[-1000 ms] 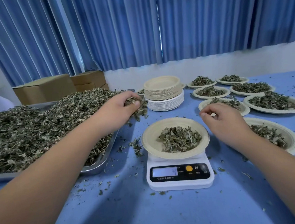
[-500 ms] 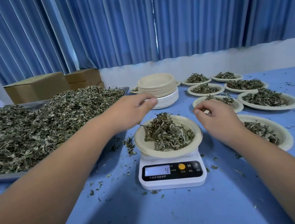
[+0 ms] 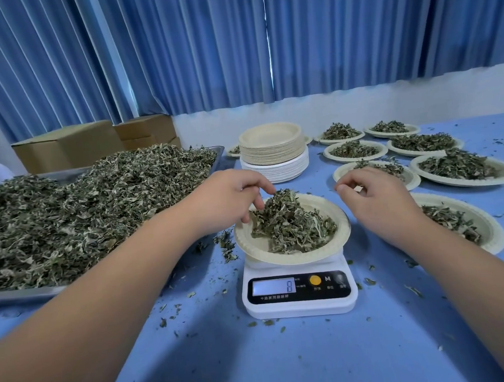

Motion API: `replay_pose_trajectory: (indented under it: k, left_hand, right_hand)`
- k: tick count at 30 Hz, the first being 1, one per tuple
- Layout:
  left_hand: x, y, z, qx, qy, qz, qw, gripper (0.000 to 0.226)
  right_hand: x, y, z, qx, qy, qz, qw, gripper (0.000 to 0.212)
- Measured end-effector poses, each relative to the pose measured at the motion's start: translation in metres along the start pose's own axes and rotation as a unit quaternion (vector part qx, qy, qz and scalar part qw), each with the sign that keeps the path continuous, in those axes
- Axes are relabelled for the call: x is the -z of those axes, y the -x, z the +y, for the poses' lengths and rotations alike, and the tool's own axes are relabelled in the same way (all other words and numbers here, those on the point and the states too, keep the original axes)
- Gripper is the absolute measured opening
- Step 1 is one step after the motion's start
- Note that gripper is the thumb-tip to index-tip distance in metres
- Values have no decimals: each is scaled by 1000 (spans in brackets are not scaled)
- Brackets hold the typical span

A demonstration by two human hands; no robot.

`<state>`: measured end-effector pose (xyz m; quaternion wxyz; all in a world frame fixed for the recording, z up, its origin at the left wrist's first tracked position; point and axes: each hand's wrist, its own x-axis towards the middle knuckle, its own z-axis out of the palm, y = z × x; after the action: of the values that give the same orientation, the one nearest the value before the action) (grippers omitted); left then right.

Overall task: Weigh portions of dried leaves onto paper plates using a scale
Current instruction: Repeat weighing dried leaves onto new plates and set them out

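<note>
A white digital scale point(image 3: 299, 292) stands mid-table, its display reading 8. It carries a beige paper plate point(image 3: 339, 218) with a heap of dried leaves point(image 3: 292, 226). My left hand point(image 3: 230, 195) hangs over the plate's left side, its fingers pointing down and the fingertips touching the top of the heap. My right hand point(image 3: 378, 199) hovers just right of the plate, loosely curled and holding nothing. At the left, a metal tray point(image 3: 17, 295) is piled high with loose dried leaves point(image 3: 95, 209).
A stack of empty paper plates point(image 3: 273, 153) stands behind the scale. Several filled plates point(image 3: 466, 168) cover the right side of the blue table point(image 3: 288, 362). Cardboard boxes point(image 3: 69, 148) sit at the back left under blue curtains. Leaf crumbs lie around the scale.
My left hand carried a handful of leaves from the tray to the plate and dropped it there. The heap grew and the reading rose from 4 to 8. My right hand barely moved.
</note>
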<state>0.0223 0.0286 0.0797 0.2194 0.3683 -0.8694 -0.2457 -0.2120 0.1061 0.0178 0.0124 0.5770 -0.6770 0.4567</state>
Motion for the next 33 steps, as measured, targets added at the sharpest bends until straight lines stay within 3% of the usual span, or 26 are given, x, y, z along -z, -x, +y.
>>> replay_pose_trajectory:
  k: [7, 14, 19, 24, 29, 31, 33]
  left_hand:
    - [0, 9, 0, -28, 1, 19, 999, 36]
    - [3, 11, 0, -46, -55, 1, 997, 37]
    - [18, 11, -16, -35, -133, 41, 990, 37]
    - [39, 20, -46, 35, -209, 106, 972, 40]
    - [58, 26, -76, 169, -331, 59, 926, 45]
    - [55, 27, -79, 139, -379, 55, 913, 51]
    - [44, 26, -77, 35, -383, 37, 922, 50]
  right_hand:
    - [-1, -1, 0, 0, 8, -1, 1000, 14]
    - [0, 0, 0, 0, 8, -2, 1000, 15]
    - [1, 0, -1, -4, 5, -5, 1000, 14]
    - [2, 0, -2, -5, 16, -7, 1000, 15]
    - [3, 1, -2, 0, 21, -6, 1000, 16]
    - [3, 2, -3, -3, 20, -9, 1000, 16]
    - [3, 2, -4, -6, 21, -11, 1000, 16]
